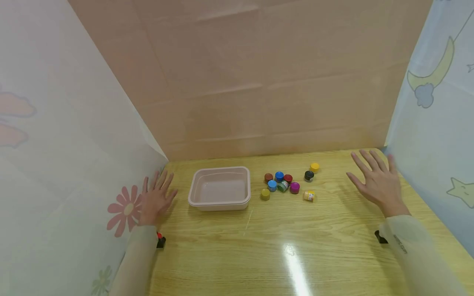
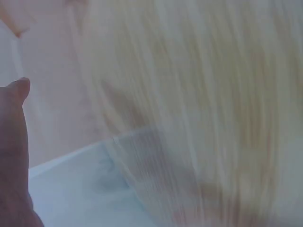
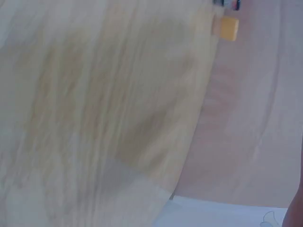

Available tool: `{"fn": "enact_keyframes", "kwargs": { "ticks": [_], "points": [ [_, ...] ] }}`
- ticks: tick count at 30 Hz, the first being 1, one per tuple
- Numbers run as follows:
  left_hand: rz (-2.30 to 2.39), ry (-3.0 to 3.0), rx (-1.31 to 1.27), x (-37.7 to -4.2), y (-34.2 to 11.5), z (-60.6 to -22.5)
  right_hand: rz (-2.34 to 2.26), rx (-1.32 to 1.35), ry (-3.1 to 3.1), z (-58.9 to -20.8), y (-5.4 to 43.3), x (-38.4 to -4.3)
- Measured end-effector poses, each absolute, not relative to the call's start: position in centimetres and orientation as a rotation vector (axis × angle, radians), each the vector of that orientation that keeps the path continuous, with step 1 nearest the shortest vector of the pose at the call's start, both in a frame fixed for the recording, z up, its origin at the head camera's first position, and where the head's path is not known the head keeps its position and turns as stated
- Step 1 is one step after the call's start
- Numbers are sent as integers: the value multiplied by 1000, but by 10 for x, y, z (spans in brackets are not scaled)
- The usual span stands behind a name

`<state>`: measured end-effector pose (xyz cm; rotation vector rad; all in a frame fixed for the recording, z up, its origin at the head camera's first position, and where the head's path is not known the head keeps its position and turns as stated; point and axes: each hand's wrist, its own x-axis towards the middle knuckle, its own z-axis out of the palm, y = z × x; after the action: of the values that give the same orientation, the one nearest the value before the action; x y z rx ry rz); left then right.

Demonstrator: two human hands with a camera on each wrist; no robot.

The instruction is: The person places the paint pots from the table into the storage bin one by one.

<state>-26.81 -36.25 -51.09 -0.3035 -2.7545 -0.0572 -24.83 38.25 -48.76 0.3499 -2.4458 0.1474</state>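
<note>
My left hand [image 1: 154, 201], fingers spread and holding nothing, is at the table's left side, left of a pale pink plastic tub [image 1: 219, 205]. On the far right my right hand [image 1: 381, 185] also has its fingers spread and is free of any object. Between tub and right hand is a loose cluster of small paint jars: brown [image 1: 268, 177], blue [image 1: 279, 176], light blue [image 1: 272, 186], red [image 1: 288, 178], magenta [image 1: 294, 188] and olive yellow [image 1: 265, 194]. A green jar [image 1: 283, 186] is tipped among them. Nearer the right hand, a yellow jar [image 1: 309, 195] lies on its side.
A black-lidded jar [image 1: 309, 176] and an orange-yellow-lidded jar [image 1: 314, 167] stand toward the back of the wooden table [image 1: 222, 255]. A brown paper sheet [image 1: 237, 82] rises behind it, with patterned white sheets on both sides. Both wrist views are blurred.
</note>
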Motion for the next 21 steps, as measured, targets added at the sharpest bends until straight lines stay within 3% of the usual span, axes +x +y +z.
{"fn": "enact_keyframes", "kwargs": {
  "ticks": [13,21],
  "points": [
    [-1415,-2701,-129,-248,-320,-514,517,324,-2523,-471,335,-243],
    [-1847,-2576,-46,-235,-297,-513,664,355,-2601,-469,314,-235]
  ]
}}
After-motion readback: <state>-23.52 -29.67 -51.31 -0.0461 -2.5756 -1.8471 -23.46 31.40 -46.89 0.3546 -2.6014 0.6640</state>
